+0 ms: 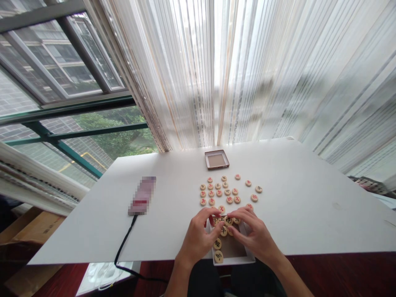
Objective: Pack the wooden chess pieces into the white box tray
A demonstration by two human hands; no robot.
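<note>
A white-walled box (235,261) sits at the table's near edge, holding several round Chinese chess pieces with black characters. My left hand (200,232) reaches over its left wall, thumb and fingers curled around a Chinese chess piece (221,220) in the far row. From the right, my right hand (253,229) has its thumb and index finger about another piece (228,221) beside it. Two more pieces, one (217,243) above the other (218,256), lie flat along the left wall. My fingers partly hide the far row.
Beyond the box, loose red and black pieces (219,192) are spread over the white table (173,222). A shallow box lid (217,167) lies at the back. A blurred phone-like object (142,196) with a black cable (119,247) is on the left.
</note>
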